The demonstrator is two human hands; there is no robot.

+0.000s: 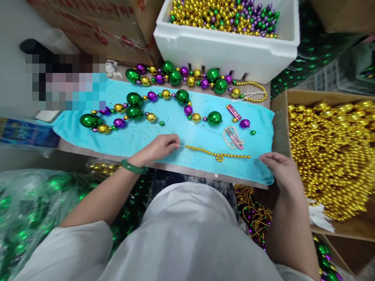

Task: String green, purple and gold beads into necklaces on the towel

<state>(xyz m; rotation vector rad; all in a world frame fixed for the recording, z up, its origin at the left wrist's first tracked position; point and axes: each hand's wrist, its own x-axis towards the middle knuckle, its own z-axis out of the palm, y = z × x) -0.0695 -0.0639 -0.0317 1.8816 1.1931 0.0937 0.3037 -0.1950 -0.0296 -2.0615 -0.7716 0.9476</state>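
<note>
Between my hands stretches a short string of small gold beads [205,151], with a little cluster of beads hanging near its middle. My left hand [167,146] pinches the thin white thread at the left end. At the right end, my right hand [274,160] pinches the thread, fingers closed. Behind the string lies a pink thread snipper [234,138] with a pale band around it. A strand of large green, purple and gold beads [134,113] curves over the blue towel [175,140]. Loose near the snipper are a purple bead [245,123] and a small green bead [253,132].
A finished-looking bead necklace [174,77] lies along the back edge. Behind it stands a white foam box [225,48] of beads. On the right is a cardboard box [279,117] full of gold beads [331,164]; a plastic bag of green beads [38,218] sits at left.
</note>
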